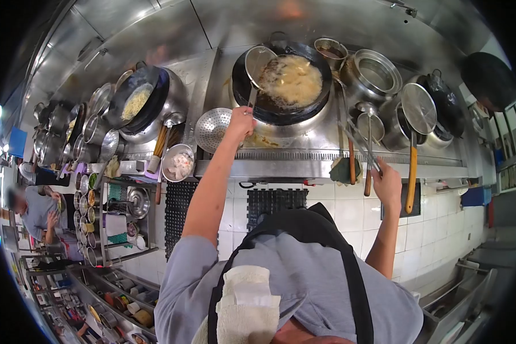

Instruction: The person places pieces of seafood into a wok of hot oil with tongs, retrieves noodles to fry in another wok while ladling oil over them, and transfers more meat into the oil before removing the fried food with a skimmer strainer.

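Observation:
My left hand (242, 124) is closed round the handle of a round mesh skimmer (260, 64), whose head is over the left part of a black wok (243, 92). Pale food (295, 80) bubbles in liquid inside the wok. Beside my left hand lies a perforated metal ladle (213, 131). At the right, my right hand (387, 182) grips long metal tongs (361, 146), which point up and left towards the wok's right side. A ladle with a wooden handle (368, 172) lies just left of that hand.
A second wok (116, 103) holding noodles (136, 104) stands at the left, near a bowl of pale pieces (178, 163). Another mesh skimmer (419, 108) rests over a pot at the right. Pots (378, 71) line the back. A co-worker (37, 212) stands far left.

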### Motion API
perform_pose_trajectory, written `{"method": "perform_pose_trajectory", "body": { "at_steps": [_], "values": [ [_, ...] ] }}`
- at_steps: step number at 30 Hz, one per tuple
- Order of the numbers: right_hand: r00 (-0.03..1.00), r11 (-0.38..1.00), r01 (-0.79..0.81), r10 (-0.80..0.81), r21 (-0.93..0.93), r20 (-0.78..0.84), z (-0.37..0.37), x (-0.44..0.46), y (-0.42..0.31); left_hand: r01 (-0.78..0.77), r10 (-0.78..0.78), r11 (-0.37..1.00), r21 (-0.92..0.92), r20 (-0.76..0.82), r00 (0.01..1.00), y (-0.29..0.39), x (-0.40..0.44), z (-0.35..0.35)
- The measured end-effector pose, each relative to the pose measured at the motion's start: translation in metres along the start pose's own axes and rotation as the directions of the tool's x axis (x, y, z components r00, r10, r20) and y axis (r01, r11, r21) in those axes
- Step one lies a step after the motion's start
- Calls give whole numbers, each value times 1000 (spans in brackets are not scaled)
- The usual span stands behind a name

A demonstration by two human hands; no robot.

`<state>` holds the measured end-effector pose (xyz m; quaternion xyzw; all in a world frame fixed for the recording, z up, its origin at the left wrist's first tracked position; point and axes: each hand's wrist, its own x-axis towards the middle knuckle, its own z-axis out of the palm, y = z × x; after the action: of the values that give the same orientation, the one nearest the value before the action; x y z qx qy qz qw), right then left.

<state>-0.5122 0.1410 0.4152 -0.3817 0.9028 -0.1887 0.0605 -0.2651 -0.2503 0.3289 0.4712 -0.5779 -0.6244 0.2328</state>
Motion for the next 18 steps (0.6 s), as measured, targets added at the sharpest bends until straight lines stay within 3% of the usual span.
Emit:
{"method": "perform_pose_trajectory", "body": {
  "at_steps": [1,5,9,12,18],
  "values": [
    [1000,1000,6,-6,25,-2,3,-4,4,82,-73,985,-150,65,995,2,2,10],
    [1000,997,-12,10,83,20,-1,-9,1,280,-147,867,-413,326,934,1,7,32],
    [999,996,27,-24,84,-31,0,-4,9,390,-97,705,-592,464,880,-20,1,17],
    [999,995,39,-37,90,-23,-1,4,8,349,-65,724,-595,445,893,-17,-24,0],
    [987,984,160,-161,74,-1,7,42,-20,131,-35,915,-383,246,969,-5,-73,-32]
  ]
}}
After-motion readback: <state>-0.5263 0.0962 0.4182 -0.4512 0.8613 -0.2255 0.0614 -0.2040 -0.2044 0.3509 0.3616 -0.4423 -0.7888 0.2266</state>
